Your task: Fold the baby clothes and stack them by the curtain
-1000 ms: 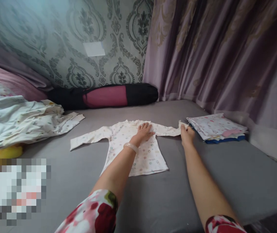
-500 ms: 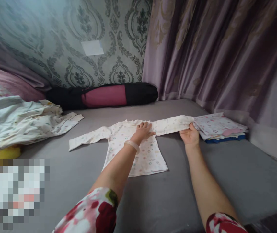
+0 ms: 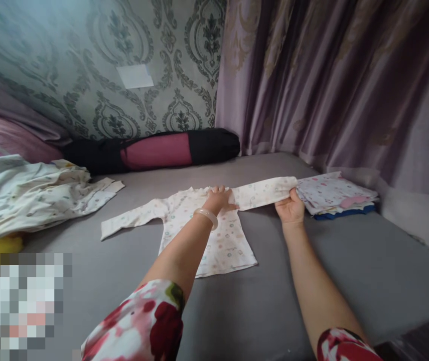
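A small white long-sleeved shirt (image 3: 229, 245) with a fine print lies spread on a grey sheet, its sleeves stretched out to both sides. My left hand (image 3: 219, 199), a pale bangle (image 3: 207, 217) at its wrist, presses on the shirt near the shoulder with fingers spread. At the far end of the right-hand sleeve (image 3: 263, 191), my right hand (image 3: 290, 204) pinches the cuff between thumb and fingers. That sleeve is held taut and slightly raised. The other sleeve (image 3: 131, 219) rests on the sheet, untouched.
Folded clothes (image 3: 336, 194) are stacked just beyond my right hand. A loose heap of pale clothes (image 3: 29, 195) lies at the left, above something yellow (image 3: 1, 244). A black and maroon roll (image 3: 157, 150) lies along the wall. Purple curtains (image 3: 293, 75) hang at the right.
The view has shifted slightly, so most things sit a little further left. Both hands keep their places on the shirt; the left fingers look slightly more bent.
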Motion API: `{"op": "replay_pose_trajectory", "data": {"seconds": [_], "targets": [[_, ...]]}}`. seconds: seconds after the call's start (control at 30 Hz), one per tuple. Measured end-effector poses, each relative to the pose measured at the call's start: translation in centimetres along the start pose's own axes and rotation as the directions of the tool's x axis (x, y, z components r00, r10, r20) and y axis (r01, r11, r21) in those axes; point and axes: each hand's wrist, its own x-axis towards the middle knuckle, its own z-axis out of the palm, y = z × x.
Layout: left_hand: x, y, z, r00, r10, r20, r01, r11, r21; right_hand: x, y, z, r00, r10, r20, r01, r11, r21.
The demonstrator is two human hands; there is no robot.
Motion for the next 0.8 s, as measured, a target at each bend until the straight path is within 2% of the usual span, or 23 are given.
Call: {"op": "replay_pose_trajectory", "data": {"seconds": [0.1, 0.2, 0.33, 0.47, 0.53, 0.63, 0.73, 0.8], "targets": [[0.4, 0.5, -0.3, 0.998, -0.032, 0.047, 0.031, 0.999, 0.007, 0.2, 0.2, -0.3, 1.000, 0.014, -0.014, -0.014, 1.000, -0.011], [0.4, 0.6, -0.1, 0.999, -0.039, 0.034, 0.039, 0.999, -0.008, 0.5, 0.3, -0.6, 0.999, 0.015, -0.047, -0.017, 0.999, -0.035], [-0.8, -0.1, 0.7, 0.997, 0.008, -0.080, -0.016, 0.995, -0.100, 0.7, 0.3, -0.5, 0.998, 0.024, -0.065, -0.029, 0.996, -0.089], [-2.5, -2.0, 2.2, 0.978, 0.018, -0.207, -0.092, 0.932, -0.351, 1.3, 0.5, 0.4, 0.998, 0.045, -0.034, -0.048, 0.993, -0.104], [-3.4, -3.4, 2.9, 0.956, -0.053, -0.287, -0.106, 0.853, -0.511, 1.5, 0.6, 1.6, 0.998, 0.063, -0.027, -0.065, 0.995, -0.080], [-5.1, -5.9, 3.9, 0.894, -0.287, -0.343, -0.062, 0.680, -0.730, 1.4, 0.9, 4.3, 0.993, 0.116, -0.010, -0.117, 0.993, -0.012], [-7.3, -8.2, 4.5, 0.809, -0.501, -0.306, -0.051, 0.459, -0.887, 0.7, 1.5, 7.5, 0.983, 0.181, -0.002, -0.181, 0.982, 0.048], [-8.9, -9.5, 4.8, 0.766, -0.601, -0.228, -0.061, 0.286, -0.956, 0.3, 2.2, 9.5, 0.980, 0.199, 0.024, -0.200, 0.978, 0.057]]}}
